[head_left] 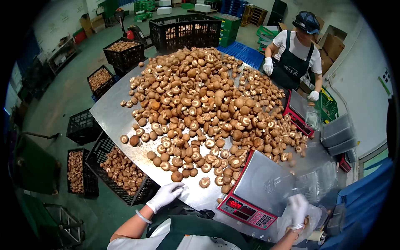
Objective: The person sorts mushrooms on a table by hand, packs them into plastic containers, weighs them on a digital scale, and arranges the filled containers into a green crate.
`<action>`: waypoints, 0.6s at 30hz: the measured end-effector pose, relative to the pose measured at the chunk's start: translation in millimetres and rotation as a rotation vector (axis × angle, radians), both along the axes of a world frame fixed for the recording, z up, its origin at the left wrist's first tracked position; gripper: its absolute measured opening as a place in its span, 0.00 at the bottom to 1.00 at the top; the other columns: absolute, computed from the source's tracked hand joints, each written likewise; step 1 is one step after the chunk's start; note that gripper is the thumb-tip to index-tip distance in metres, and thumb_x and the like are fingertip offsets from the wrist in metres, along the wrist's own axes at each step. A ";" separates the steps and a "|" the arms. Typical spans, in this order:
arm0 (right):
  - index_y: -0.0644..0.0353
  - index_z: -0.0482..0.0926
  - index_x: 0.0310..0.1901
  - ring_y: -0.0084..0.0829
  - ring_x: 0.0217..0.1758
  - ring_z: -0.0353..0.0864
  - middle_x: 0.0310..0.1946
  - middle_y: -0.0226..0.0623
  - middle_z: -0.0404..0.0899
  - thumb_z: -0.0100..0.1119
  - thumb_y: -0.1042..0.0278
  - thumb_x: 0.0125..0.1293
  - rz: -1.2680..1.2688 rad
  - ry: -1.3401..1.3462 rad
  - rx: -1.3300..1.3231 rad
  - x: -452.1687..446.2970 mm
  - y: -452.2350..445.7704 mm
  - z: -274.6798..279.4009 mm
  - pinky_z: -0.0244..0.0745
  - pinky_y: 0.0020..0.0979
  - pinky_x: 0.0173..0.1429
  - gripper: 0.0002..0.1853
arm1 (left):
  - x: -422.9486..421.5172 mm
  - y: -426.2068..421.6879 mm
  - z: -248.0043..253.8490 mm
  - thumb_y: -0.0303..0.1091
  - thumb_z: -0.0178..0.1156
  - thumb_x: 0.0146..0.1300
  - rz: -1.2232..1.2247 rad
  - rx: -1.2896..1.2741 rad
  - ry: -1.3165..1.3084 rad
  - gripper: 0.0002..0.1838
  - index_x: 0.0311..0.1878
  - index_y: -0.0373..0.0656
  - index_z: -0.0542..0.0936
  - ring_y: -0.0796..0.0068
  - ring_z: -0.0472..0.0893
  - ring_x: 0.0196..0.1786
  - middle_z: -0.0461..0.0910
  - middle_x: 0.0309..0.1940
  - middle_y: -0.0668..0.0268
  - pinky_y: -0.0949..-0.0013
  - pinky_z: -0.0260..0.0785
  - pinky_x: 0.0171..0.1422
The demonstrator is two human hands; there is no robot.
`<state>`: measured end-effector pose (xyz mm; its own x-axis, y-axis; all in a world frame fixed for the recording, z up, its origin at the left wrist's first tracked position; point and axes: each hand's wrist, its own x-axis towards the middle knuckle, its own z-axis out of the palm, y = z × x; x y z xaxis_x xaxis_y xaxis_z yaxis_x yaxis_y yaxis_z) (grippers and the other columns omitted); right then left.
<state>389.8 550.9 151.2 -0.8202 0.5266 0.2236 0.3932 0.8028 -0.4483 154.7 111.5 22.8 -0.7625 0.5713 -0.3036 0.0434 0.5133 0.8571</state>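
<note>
My left hand (166, 196), in a white glove, rests at the near edge of the metal table (112, 109) with its fingers stretched out and nothing in them. A large heap of brown shiitake mushrooms (196, 96) covers much of the table; a few loose ones lie just beyond this hand. My right hand (298, 211), also gloved, is smeared by motion beside the red scale (264, 183), whose steel plate holds no mushrooms. Close to that hand are a clear plastic bag (318, 216) and clear plastic boxes (318, 181). Whether it holds anything is not visible.
Black crates of mushrooms (93, 154) stand on the floor at the left. A co-worker (293, 58) in white gloves stands at the far right by a second red scale (298, 110). Stacked clear boxes (338, 133) sit at the right edge. A large black crate (185, 39) stands behind the table.
</note>
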 end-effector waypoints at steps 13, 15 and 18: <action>0.64 0.80 0.50 0.31 0.50 0.80 0.46 0.40 0.81 0.58 0.74 0.59 -0.024 0.034 -0.488 -176.4 -199.9 -13.0 0.74 0.29 0.54 0.16 | -168.8 41.3 -16.3 0.37 0.65 0.56 -0.021 0.021 0.713 0.22 0.54 0.44 0.77 0.58 0.77 0.51 0.79 0.47 0.60 0.59 0.70 0.56; 0.58 0.71 0.63 0.34 0.61 0.74 0.60 0.44 0.73 0.60 0.70 0.61 0.062 0.052 -0.683 -232.7 -234.6 -51.1 0.69 0.33 0.64 0.27 | -190.1 43.8 -36.4 0.38 0.64 0.56 -0.094 0.016 0.595 0.21 0.53 0.43 0.77 0.55 0.77 0.50 0.79 0.48 0.59 0.58 0.70 0.55; 0.48 0.68 0.66 0.50 0.66 0.67 0.67 0.51 0.63 0.62 0.64 0.60 0.290 -0.025 -0.235 -290.9 -262.7 -107.6 0.65 0.39 0.67 0.31 | -205.1 20.0 -22.6 0.35 0.63 0.60 0.038 0.261 0.331 0.18 0.52 0.39 0.78 0.59 0.81 0.48 0.82 0.44 0.56 0.64 0.72 0.53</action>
<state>98.9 288.2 43.5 -0.9464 0.3063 0.1025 0.1777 0.7589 -0.6265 -50.4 131.6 0.3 -0.8164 0.5665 0.1124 0.3235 0.2872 0.9016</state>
